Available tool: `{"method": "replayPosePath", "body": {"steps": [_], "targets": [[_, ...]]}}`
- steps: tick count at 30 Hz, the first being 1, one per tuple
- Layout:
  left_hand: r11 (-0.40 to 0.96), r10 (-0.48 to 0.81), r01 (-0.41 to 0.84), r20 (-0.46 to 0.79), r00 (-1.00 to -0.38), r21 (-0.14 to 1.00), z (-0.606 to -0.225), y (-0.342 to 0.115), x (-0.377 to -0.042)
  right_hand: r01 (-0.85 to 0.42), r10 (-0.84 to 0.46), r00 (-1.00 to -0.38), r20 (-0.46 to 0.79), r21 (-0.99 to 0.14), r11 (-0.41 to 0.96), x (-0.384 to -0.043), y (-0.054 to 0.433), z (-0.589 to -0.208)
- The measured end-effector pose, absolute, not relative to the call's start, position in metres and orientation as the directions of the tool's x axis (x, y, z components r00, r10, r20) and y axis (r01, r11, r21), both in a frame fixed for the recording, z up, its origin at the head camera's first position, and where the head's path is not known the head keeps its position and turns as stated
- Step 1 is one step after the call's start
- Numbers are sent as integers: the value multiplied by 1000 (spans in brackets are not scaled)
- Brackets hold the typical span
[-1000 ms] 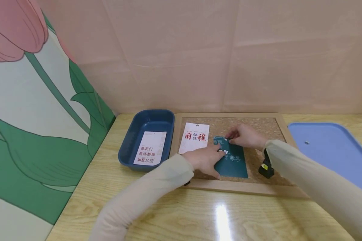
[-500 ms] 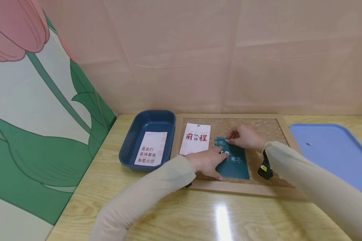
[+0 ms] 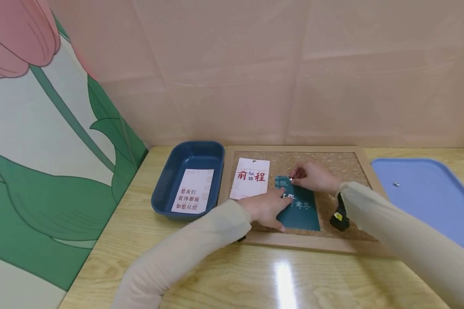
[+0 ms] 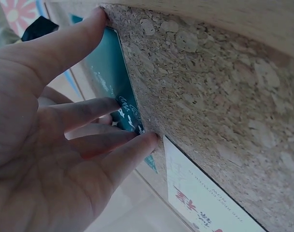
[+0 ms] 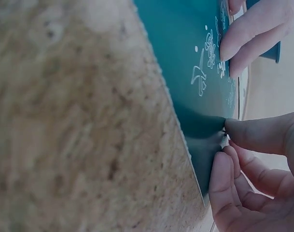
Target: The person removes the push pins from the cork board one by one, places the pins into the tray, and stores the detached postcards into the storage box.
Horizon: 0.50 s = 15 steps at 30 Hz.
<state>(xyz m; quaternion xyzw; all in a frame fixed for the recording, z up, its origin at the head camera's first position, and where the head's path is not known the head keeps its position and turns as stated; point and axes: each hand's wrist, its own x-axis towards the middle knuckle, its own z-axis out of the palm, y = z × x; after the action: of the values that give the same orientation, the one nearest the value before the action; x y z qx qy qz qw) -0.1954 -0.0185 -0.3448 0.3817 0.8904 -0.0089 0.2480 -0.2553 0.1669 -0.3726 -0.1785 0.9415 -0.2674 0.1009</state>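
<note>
A teal card (image 3: 302,219) with white writing lies on a wood-framed cork board (image 3: 332,161). My left hand (image 3: 266,208) presses it down with spread fingers; in the left wrist view the thumb (image 4: 86,31) touches the cork at the card's edge. At the card's top, my right hand (image 3: 318,177) pinches a small silver thumbtack (image 5: 227,137) between thumb and fingers. The fingers partly cover the tack, and its point is hidden. Left of the teal card is a white card (image 3: 250,189) with red characters, held by a silver thumbtack (image 3: 254,162) at its top.
A dark blue bin (image 3: 160,193) stands left of the board and contains another white card (image 3: 195,184). To the right lies a light blue tray (image 3: 421,210) with one silver thumbtack (image 3: 396,184) on it. A pink cloth (image 3: 255,86) hangs behind the table.
Both hands stay nearly in place on the teal card. The right fingers still pinch the thumbtack at the card's top, with only slight movement. The view shifts a little.
</note>
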Motion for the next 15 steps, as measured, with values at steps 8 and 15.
{"method": "replayPosePath", "body": {"steps": [8, 15], "targets": [[710, 671, 685, -455, -586, 164, -344, -19, -195, -265, -370, -926, -75, -568, 779, -250, 166, -371], [707, 671, 690, -456, -585, 155, -344, -18, -195, -269, -365, -928, -69, -554, 788, -253, 164, -373]]}}
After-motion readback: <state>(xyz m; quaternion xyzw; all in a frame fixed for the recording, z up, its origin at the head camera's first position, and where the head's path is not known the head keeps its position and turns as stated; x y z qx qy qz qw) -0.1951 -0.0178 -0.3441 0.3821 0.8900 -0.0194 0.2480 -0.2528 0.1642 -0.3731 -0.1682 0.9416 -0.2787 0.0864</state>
